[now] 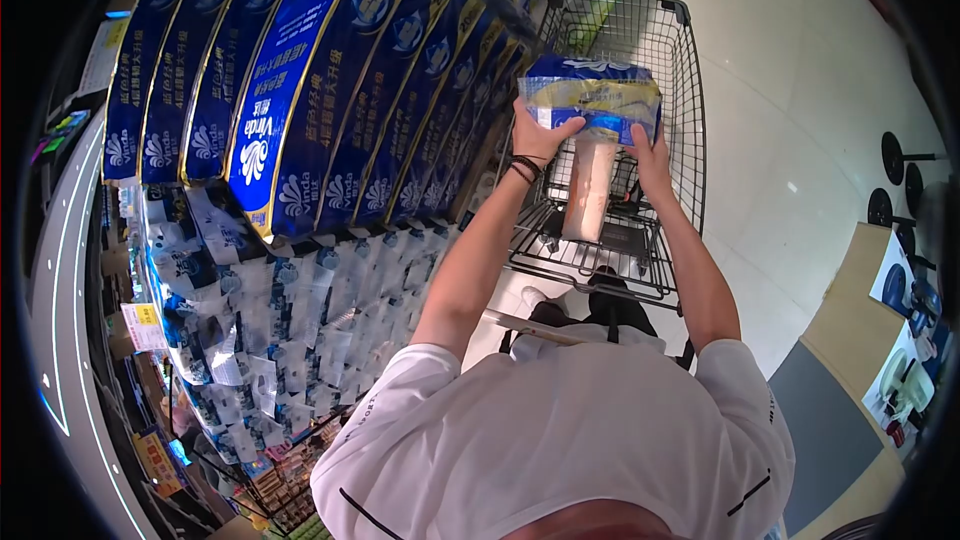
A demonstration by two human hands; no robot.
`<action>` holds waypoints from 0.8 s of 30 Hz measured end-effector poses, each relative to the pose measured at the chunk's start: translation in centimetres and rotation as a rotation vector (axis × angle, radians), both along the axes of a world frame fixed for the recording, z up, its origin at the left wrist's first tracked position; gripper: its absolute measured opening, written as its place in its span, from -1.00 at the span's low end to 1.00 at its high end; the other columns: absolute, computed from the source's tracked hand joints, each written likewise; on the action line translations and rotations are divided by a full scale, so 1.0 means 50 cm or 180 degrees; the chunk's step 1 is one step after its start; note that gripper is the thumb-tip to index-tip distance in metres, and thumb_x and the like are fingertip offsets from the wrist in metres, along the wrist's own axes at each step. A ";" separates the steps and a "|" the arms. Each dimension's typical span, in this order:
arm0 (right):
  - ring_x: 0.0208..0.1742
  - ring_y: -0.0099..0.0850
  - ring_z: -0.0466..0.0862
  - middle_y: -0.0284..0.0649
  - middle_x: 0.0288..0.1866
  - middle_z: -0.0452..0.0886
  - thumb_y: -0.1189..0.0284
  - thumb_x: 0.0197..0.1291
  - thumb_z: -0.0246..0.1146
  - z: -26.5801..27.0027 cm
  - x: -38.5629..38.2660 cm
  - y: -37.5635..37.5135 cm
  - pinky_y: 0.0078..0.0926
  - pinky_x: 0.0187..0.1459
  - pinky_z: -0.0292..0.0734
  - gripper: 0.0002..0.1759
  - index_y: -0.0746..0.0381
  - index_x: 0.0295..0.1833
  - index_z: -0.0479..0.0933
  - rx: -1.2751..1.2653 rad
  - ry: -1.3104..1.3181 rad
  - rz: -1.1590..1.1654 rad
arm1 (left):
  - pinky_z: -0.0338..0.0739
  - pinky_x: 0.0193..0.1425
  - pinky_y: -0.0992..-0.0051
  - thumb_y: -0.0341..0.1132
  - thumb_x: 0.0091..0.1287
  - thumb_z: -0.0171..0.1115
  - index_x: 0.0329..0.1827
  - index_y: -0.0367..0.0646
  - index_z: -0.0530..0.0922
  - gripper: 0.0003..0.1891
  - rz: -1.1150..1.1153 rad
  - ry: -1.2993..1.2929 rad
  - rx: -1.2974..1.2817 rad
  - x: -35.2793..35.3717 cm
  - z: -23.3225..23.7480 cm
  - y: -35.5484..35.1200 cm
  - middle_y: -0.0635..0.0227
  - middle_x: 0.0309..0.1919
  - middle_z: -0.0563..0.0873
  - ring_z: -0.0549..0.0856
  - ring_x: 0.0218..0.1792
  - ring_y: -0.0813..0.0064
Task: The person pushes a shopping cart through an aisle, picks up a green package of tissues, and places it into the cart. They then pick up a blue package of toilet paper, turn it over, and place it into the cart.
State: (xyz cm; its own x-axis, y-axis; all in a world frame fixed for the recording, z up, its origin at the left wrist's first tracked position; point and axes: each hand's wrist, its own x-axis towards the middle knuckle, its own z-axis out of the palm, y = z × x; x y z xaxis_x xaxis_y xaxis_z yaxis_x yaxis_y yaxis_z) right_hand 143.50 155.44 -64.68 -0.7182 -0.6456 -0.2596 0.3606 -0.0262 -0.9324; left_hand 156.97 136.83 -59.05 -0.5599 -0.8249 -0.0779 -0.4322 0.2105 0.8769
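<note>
Both hands hold a blue and yellow pack of tissue rolls (592, 95) out in front of me, above a wire shopping cart (680, 90). My left hand (538, 140) grips the pack's near left corner, with dark bands on its wrist. My right hand (650, 155) holds the near right corner. Inside the cart, under the pack, stands a tall pale wrapped roll (588, 190).
A high shelf of blue Vinda tissue packs (300, 80) runs along my left, with white and blue packs (300, 320) stacked below. Pale floor (800, 90) lies to the right of the cart. A counter edge (850, 310) and black stools (895, 155) are at far right.
</note>
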 end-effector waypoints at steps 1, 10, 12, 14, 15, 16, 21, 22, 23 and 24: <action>0.33 -0.23 0.58 -0.02 0.35 0.59 -0.03 0.51 0.24 -0.001 0.008 0.001 -0.31 0.40 0.42 -0.20 0.30 0.59 0.28 -0.0027 0.0017 -0.0040 | 0.64 0.26 0.27 0.05 -0.11 0.82 0.40 -0.42 0.25 0.16 0.0011 0.0027 0.0040 0.005 0.002 0.005 -0.06 0.17 0.70 0.75 0.16 0.17; 0.30 -0.25 0.60 -0.06 0.30 0.61 0.11 0.33 0.46 0.028 0.026 -0.006 -0.32 0.36 0.46 -0.20 0.35 0.48 0.37 0.0020 0.0598 -0.0228 | 0.60 0.31 0.37 0.01 -0.08 0.82 0.44 -0.40 0.26 0.15 0.0041 -0.0108 0.0074 0.051 -0.005 0.002 0.08 0.19 0.68 0.69 0.18 0.35; 0.24 -0.27 0.63 -0.07 0.28 0.61 0.16 0.26 0.53 0.047 0.032 -0.033 -0.35 0.31 0.50 -0.19 0.36 0.46 0.38 0.0082 0.0519 -0.0283 | 0.61 0.29 0.37 -0.12 -0.05 0.83 0.42 -0.38 0.34 0.05 -0.0014 0.0588 0.0405 0.042 0.004 -0.013 0.13 0.18 0.68 0.69 0.17 0.37; 0.18 -0.30 0.66 -0.08 0.26 0.62 0.23 0.21 0.58 0.091 0.023 -0.047 -0.38 0.25 0.55 -0.17 0.37 0.45 0.37 0.0063 0.0511 -0.0291 | 0.61 0.28 0.37 -0.14 -0.07 0.84 0.39 -0.38 0.39 0.01 0.0290 0.0695 0.0251 0.032 0.045 -0.005 0.16 0.13 0.71 0.70 0.14 0.40; 0.14 -0.31 0.67 -0.08 0.25 0.62 0.27 0.19 0.59 0.114 0.020 -0.052 -0.39 0.22 0.57 -0.17 0.38 0.45 0.37 0.0001 0.0503 -0.0315 | 0.61 0.27 0.38 -0.16 -0.06 0.83 0.39 -0.36 0.40 -0.01 0.0387 0.0826 0.0006 0.033 0.033 -0.005 0.19 0.11 0.71 0.69 0.12 0.41; 0.11 -0.33 0.68 -0.08 0.24 0.62 0.32 0.18 0.61 0.135 0.022 -0.052 -0.41 0.18 0.60 -0.16 0.38 0.45 0.36 -0.0053 0.0481 -0.0370 | 0.61 0.26 0.39 -0.19 -0.05 0.83 0.39 -0.35 0.41 -0.02 0.0456 0.0944 -0.0229 0.036 0.018 -0.003 0.22 0.09 0.71 0.69 0.11 0.43; 0.07 -0.39 0.69 -0.11 0.21 0.61 0.53 0.16 0.57 0.390 0.117 0.016 -0.47 0.02 0.70 -0.15 0.39 0.50 0.30 -0.0607 0.0554 -0.0913 | 0.65 0.16 0.47 -0.38 0.07 0.72 0.31 -0.26 0.44 -0.24 0.0107 0.1864 0.0008 0.082 0.283 0.094 0.27 0.08 0.72 0.72 0.03 0.53; 0.07 -0.39 0.69 -0.10 0.22 0.60 0.54 0.16 0.56 0.445 0.135 0.024 -0.47 0.02 0.70 -0.15 0.39 0.51 0.29 -0.0690 0.0644 -0.0977 | 0.66 0.16 0.47 -0.41 0.10 0.69 0.33 -0.25 0.43 -0.25 0.0010 0.1930 0.0193 0.097 0.345 0.106 0.26 0.09 0.71 0.73 0.03 0.50; 0.07 -0.39 0.69 -0.10 0.23 0.59 0.54 0.16 0.56 0.493 0.153 0.034 -0.47 0.01 0.69 -0.15 0.39 0.51 0.29 -0.0763 0.0733 -0.1036 | 0.64 0.21 0.45 -0.41 0.08 0.70 0.40 -0.28 0.37 -0.16 -0.0034 0.2009 0.0435 0.114 0.409 0.120 0.24 0.14 0.69 0.71 0.08 0.48; 0.07 -0.39 0.68 -0.09 0.24 0.58 0.55 0.17 0.55 0.542 0.171 0.045 -0.46 0.01 0.69 -0.14 0.38 0.52 0.28 -0.0846 0.0824 -0.1087 | 0.62 0.25 0.42 -0.41 0.07 0.72 0.47 -0.30 0.32 -0.08 -0.0078 0.2087 0.0668 0.131 0.461 0.131 0.21 0.18 0.67 0.68 0.14 0.46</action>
State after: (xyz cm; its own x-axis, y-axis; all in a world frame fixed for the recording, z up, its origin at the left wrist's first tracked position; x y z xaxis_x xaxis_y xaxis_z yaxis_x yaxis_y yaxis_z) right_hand 152.05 157.68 -37.61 -0.9191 -0.3820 0.0967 0.0476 -0.3512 -0.9351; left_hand 163.54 143.40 -36.01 -0.5642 -0.8159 0.1266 0.2042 0.0107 0.9789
